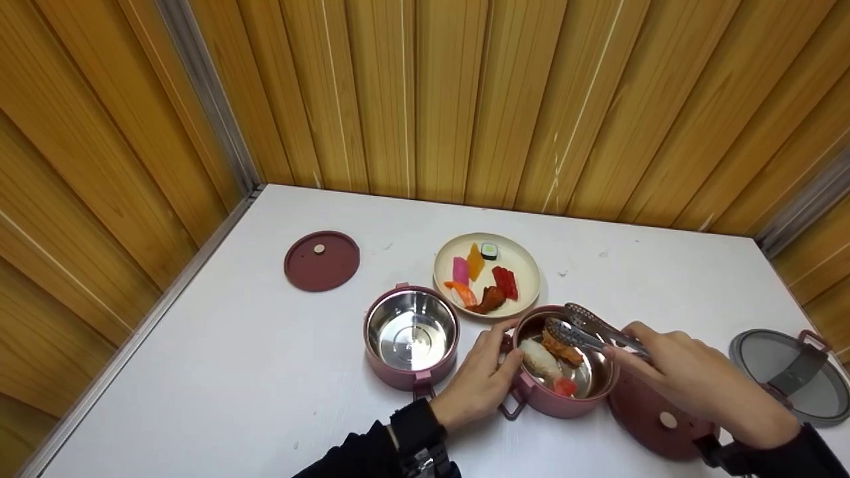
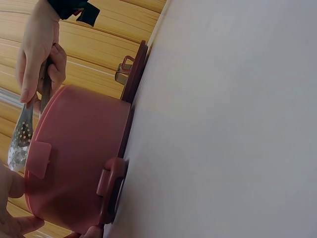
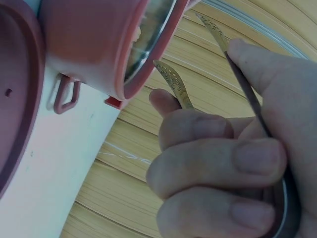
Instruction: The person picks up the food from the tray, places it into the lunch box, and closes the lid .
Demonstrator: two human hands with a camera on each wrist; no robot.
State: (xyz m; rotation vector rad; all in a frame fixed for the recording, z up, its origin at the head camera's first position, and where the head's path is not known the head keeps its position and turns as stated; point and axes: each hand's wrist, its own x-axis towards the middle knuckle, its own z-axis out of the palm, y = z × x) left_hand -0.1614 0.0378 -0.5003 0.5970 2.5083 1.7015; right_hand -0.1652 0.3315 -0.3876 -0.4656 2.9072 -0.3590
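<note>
My left hand grips a pink round steel-lined food container by its left side, thumb at the rim. In the container lie a whitish oblong food piece, a browned fried piece and a small red piece. Metal tongs with perforated tips are held in my right hand. Their tips stand apart above the container's opening, one over the browned piece in the head view. The right wrist view shows no food between the tongs' tips.
A second pink container, with a bare steel inside, stands left. Behind is a cream plate of several food pieces, including a drumstick and a sushi roll. Dark red lids lie left and right; a grey lid lies far right.
</note>
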